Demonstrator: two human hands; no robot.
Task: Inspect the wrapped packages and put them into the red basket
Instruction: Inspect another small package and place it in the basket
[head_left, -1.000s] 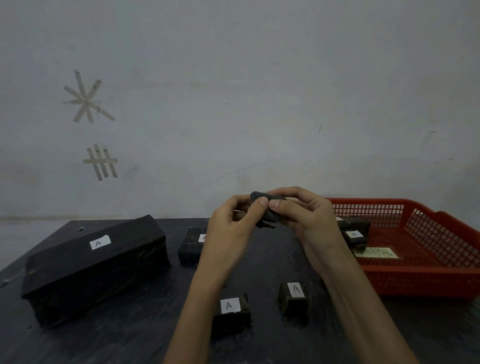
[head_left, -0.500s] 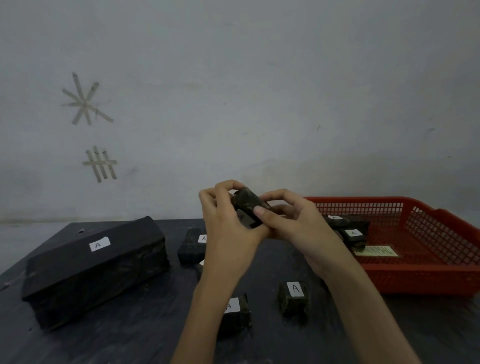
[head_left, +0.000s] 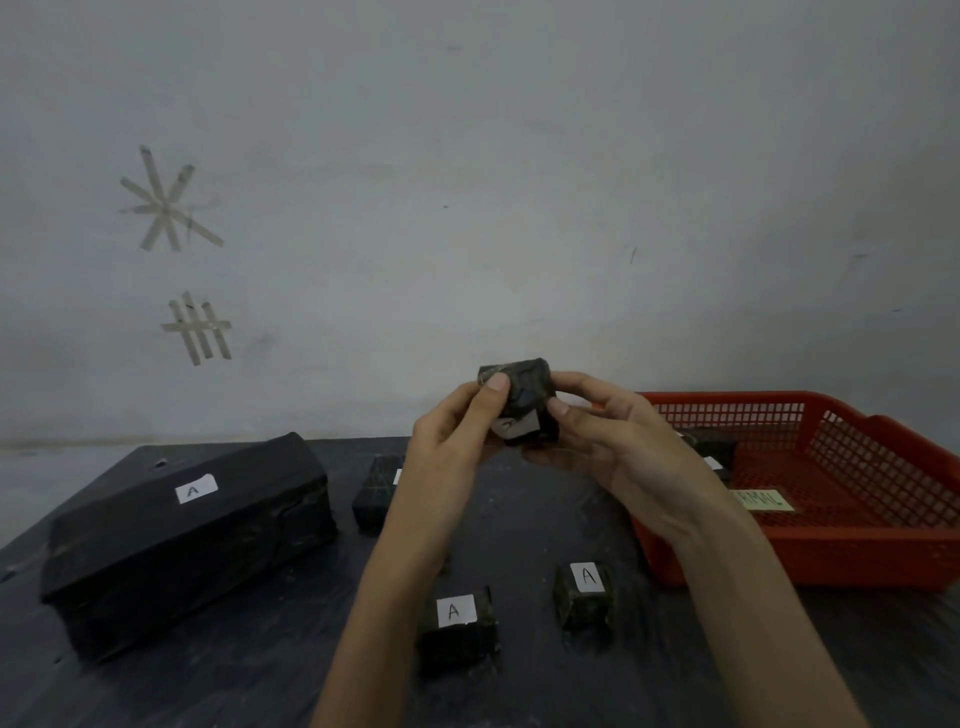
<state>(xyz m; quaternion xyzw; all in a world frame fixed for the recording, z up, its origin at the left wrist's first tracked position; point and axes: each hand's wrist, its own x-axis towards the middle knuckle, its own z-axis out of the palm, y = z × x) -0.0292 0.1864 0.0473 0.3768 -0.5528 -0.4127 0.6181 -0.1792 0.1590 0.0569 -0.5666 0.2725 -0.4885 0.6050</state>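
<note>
A small black wrapped package (head_left: 524, 392) is held up above the table between my left hand (head_left: 457, 431) and my right hand (head_left: 613, 447), both gripping it; a white label shows on its lower face. Two small labelled packages (head_left: 457, 629) (head_left: 584, 595) sit on the dark table near me. Another small package (head_left: 376, 491) lies behind my left forearm, partly hidden. A large black package (head_left: 192, 535) marked A lies at the left. The red basket (head_left: 857, 551) stands at the right with dark packages (head_left: 714, 449) inside, partly hidden by my right hand.
The dark table (head_left: 260, 670) ends at a grey wall (head_left: 519, 182) with tape marks. A yellowish paper label (head_left: 763, 500) lies on the basket floor.
Both hands have turned the small package over and lifted it slightly; its white label now faces down toward me. Everything on the table has stayed put.
</note>
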